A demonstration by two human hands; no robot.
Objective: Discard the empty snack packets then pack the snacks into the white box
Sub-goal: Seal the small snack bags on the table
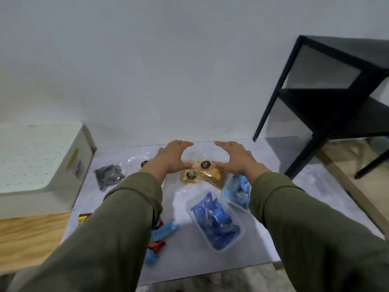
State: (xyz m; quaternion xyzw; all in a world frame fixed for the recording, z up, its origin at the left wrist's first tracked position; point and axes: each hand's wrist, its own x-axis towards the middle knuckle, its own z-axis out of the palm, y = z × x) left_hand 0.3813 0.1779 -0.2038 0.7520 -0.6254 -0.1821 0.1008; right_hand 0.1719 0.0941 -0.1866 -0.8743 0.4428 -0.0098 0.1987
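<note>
Snacks lie scattered on a pale marble surface (pixel 210 260) before a white wall. Two clear bags of golden cookies (pixel 202 172), each with a dark round sticker, sit toward the far edge, touching each other. Both hands reach over them in olive sleeves: the left hand (pixel 173 157) and right hand (pixel 234 158) face each other with palms inward, one on each side of the cookies, fingers (pixel 183 143) spread apart and curved, the thumbs low near the bags. Whether the thumbs touch the plastic cannot be told; neither hand is closed on anything. Nearer the person, a clear tray (pixel 214 223) holds dark blue packets, and just beside it on the right a second tray (pixel 236 191) holds light blue packets, partly hidden by the right sleeve. A grey packet (pixel 108 175) lies apart on the left side of the surface. By the left sleeve lie a light blue wrapper (pixel 165 228), an orange-brown wrapper (pixel 156 246) and a yellow-red packet (pixel 83 219), all partly covered. The white box (pixel 40 165), its top dotted with small holes, stands on a wooden top (pixel 27 234) to the left of the surface. A black metal stand (pixel 328 98) with smoked panels stands at the right rear.
</note>
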